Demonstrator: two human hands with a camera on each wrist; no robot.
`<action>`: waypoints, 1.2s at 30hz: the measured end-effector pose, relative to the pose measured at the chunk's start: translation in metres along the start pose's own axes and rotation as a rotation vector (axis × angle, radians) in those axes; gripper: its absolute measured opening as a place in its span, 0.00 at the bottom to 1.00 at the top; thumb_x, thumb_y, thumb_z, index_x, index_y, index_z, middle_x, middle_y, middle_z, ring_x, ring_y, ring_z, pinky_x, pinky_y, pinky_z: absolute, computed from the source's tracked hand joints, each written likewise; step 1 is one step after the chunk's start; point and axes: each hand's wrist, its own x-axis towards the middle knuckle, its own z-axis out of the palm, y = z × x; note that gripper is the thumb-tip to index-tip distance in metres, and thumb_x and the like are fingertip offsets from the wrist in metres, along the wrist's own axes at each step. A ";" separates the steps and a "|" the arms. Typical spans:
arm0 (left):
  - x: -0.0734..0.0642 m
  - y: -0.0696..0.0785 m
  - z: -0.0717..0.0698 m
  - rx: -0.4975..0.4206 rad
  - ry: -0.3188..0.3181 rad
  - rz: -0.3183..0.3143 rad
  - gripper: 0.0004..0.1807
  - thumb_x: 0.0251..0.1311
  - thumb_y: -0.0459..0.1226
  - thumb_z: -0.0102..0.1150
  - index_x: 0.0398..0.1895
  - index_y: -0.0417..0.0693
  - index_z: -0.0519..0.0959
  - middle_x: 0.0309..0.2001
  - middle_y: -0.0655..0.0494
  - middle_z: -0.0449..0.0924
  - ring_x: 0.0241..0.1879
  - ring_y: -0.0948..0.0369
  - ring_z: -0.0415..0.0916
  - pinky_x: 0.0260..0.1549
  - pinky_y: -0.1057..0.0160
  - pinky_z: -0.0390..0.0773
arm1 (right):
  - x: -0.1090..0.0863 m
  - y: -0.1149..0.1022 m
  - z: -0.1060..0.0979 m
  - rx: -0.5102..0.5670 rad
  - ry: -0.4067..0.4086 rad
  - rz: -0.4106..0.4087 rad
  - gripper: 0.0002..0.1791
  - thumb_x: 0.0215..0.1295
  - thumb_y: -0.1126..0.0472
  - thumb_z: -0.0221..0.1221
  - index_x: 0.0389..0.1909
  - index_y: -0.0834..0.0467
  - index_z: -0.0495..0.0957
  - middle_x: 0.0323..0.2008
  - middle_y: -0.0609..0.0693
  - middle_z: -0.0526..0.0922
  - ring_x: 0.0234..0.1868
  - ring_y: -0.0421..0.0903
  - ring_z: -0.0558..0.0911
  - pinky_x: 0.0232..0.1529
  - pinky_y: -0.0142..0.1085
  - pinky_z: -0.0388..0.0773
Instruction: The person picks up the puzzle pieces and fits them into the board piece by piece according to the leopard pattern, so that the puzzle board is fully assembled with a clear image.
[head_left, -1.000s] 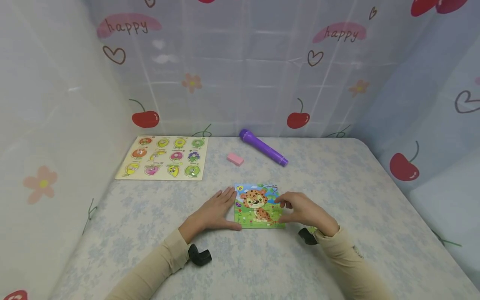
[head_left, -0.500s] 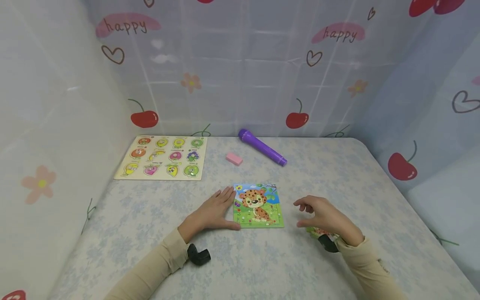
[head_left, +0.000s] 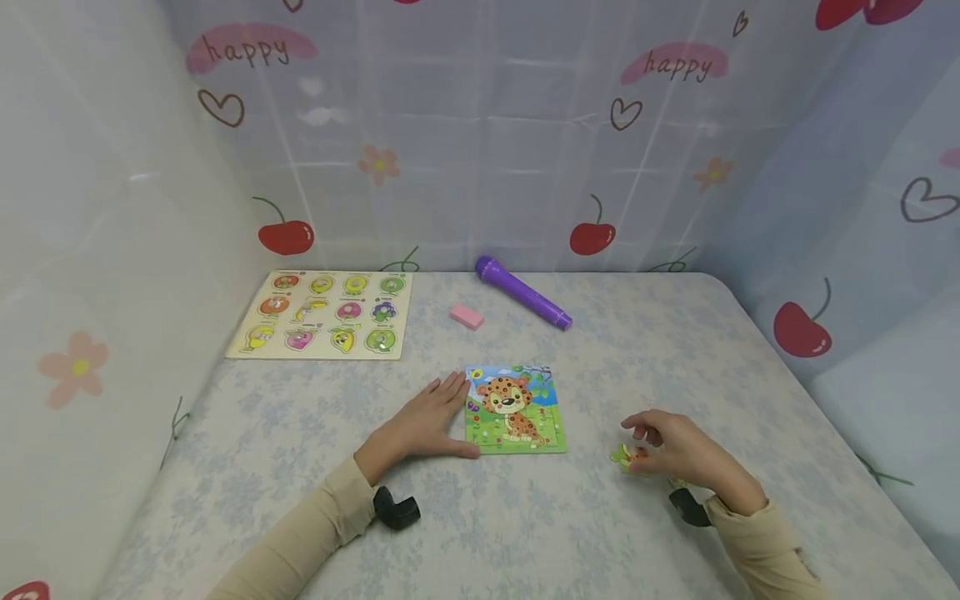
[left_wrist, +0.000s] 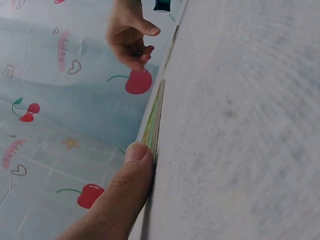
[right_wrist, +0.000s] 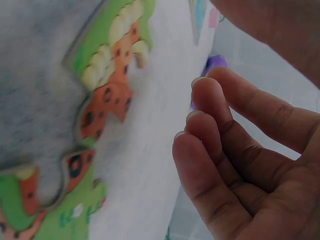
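A square leopard picture puzzle [head_left: 513,417] lies flat on the table. My left hand [head_left: 420,423] rests at its left side, fingers straight along the edge and thumb at the lower left corner. In the left wrist view that thumb [left_wrist: 122,185] touches the puzzle's thin edge. My right hand [head_left: 686,450], fingers loosely bent and nothing between them, hovers over loose jigsaw pieces [head_left: 621,457] right of the puzzle. The right wrist view shows these pieces [right_wrist: 112,92], green with orange spotted parts, beside the fingertips. My right hand partly hides them in the head view.
A fruit puzzle board [head_left: 407,333] lies at the back left. A pink eraser-like block [head_left: 467,316] and a purple toy microphone [head_left: 525,293] lie behind the leopard puzzle. A printed curtain [head_left: 450,125] stands along the table's back and sides.
My right hand has left the puzzle's right edge and moved right and toward me, over the loose pieces. The left hand has stayed at the puzzle's left edge.
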 end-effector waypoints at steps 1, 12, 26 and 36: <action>0.000 0.000 0.000 0.001 0.002 0.001 0.66 0.49 0.76 0.50 0.78 0.41 0.42 0.79 0.46 0.37 0.79 0.54 0.37 0.77 0.51 0.44 | -0.002 0.002 0.001 -0.004 0.000 0.003 0.31 0.47 0.52 0.75 0.53 0.59 0.79 0.36 0.45 0.78 0.34 0.39 0.72 0.31 0.30 0.70; 0.001 0.000 0.001 0.017 0.005 0.003 0.66 0.49 0.75 0.50 0.78 0.41 0.42 0.79 0.46 0.38 0.79 0.54 0.37 0.77 0.51 0.45 | -0.009 0.018 0.008 0.023 -0.050 0.118 0.32 0.41 0.51 0.77 0.49 0.59 0.79 0.41 0.47 0.82 0.39 0.41 0.77 0.36 0.33 0.76; 0.001 -0.001 0.002 0.024 0.012 0.006 0.65 0.49 0.76 0.50 0.78 0.42 0.43 0.79 0.47 0.37 0.79 0.54 0.36 0.77 0.51 0.45 | -0.009 0.028 0.013 0.088 -0.058 0.158 0.24 0.44 0.56 0.76 0.42 0.59 0.79 0.30 0.47 0.76 0.28 0.38 0.71 0.26 0.30 0.70; 0.000 0.000 0.001 0.013 0.014 0.003 0.65 0.49 0.75 0.51 0.78 0.41 0.43 0.79 0.47 0.38 0.79 0.54 0.37 0.77 0.51 0.45 | -0.009 0.027 0.012 0.077 -0.052 0.114 0.21 0.46 0.55 0.75 0.40 0.58 0.80 0.28 0.45 0.77 0.26 0.35 0.70 0.26 0.30 0.71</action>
